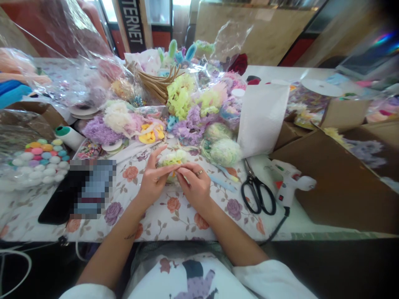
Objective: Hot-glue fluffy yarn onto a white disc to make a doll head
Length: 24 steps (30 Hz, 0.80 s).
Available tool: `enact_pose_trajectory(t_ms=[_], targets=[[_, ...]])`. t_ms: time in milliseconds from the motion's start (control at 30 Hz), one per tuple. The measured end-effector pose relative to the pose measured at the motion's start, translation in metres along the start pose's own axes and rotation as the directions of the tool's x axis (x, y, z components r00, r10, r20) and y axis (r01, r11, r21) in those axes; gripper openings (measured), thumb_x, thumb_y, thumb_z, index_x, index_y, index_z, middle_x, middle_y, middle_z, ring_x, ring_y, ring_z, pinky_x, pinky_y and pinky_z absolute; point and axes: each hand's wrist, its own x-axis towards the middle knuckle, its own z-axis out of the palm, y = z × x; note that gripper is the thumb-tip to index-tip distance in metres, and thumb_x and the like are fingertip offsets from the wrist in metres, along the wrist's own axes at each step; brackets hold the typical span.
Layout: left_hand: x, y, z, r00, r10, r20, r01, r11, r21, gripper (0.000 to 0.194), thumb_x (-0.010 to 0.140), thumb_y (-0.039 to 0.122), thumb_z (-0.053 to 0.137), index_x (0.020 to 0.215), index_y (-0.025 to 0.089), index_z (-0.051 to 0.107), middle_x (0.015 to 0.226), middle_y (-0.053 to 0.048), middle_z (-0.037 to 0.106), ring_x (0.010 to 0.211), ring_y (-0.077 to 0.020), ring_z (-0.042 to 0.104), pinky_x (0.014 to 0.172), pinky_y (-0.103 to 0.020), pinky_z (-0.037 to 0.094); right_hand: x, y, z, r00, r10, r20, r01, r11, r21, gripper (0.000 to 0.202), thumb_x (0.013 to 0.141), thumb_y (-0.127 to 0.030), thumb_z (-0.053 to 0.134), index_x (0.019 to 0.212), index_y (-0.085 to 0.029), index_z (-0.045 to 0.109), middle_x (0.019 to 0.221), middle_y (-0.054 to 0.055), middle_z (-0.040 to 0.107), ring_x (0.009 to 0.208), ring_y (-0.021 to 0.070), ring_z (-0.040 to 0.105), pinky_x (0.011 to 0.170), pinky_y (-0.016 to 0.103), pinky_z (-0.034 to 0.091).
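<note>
A small ruffled yellow-green and white piece, with some orange on it, is held up just above the flowered cloth. My left hand pinches it from the left, with one finger raised. The fingertips of my right hand, which wears a ring, are pressed together and meet the left fingertips at the near edge of the piece. What exactly lies between the right fingertips is hidden. Right of my hands lie black-handled scissors and a white glue gun. A light blue strip rests beside my right hand.
Balls of fluffy yarn, ruffled purple trim and brown stems crowd the back. Cardboard box stands at right. A phone, a white thread cone and bagged coloured pompoms lie at left.
</note>
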Motion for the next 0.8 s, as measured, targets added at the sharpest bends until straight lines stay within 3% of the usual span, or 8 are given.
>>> enact_pose_trajectory(t_ms=[100,267,500,800], targets=[[-0.0005,-0.0004,0.0014,0.999,0.013,-0.042,-0.012,1.000,0.005,0.026,0.091,0.018,0.058,0.107,0.031,0.074,0.150,-0.005,0.042,0.135,-0.0265,0.046,0.104,-0.043,0.046,0.0002,-0.0018,0.0005,0.999,-0.007,0.035,0.007,1.000,0.009,0.010,0.090,-0.015,0.059,0.092,-0.020,0.068,0.090,0.009,0.070,0.085,0.0177,0.068,0.077,0.030,0.058],[0.0007,0.0032,0.0023,0.997,-0.079,-0.020,0.079,0.997,0.016,0.027,0.093,0.024,0.056,0.115,0.029,0.071,0.146,-0.008,0.047,0.132,-0.0253,0.049,0.106,-0.042,0.045,0.0017,-0.0040,-0.0004,0.998,-0.060,0.027,0.060,0.998,-0.020,0.008,0.088,-0.014,0.062,0.092,-0.018,0.068,0.084,0.008,0.071,0.080,0.0181,0.068,0.073,0.028,0.057],[0.0027,0.0022,0.0011,0.969,-0.247,0.009,0.242,0.942,-0.233,0.027,0.086,0.025,0.065,0.113,0.025,0.072,0.131,-0.010,0.060,0.121,-0.0238,0.058,0.104,-0.039,0.047,-0.0005,-0.0019,-0.0006,0.994,-0.088,0.066,0.091,0.995,-0.041,0.011,0.088,-0.013,0.061,0.090,-0.021,0.068,0.085,0.007,0.073,0.080,0.0174,0.069,0.076,0.028,0.056],[0.0036,0.0020,0.0027,0.969,-0.248,-0.011,0.241,0.949,-0.202,0.026,0.085,0.026,0.065,0.109,0.024,0.072,0.124,-0.009,0.065,0.119,-0.0229,0.060,0.105,-0.038,0.047,-0.0016,-0.0006,0.0010,0.993,-0.021,0.112,0.026,0.999,-0.040,0.014,0.090,-0.014,0.056,0.092,-0.022,0.068,0.091,0.008,0.074,0.085,0.0184,0.069,0.079,0.030,0.057]])
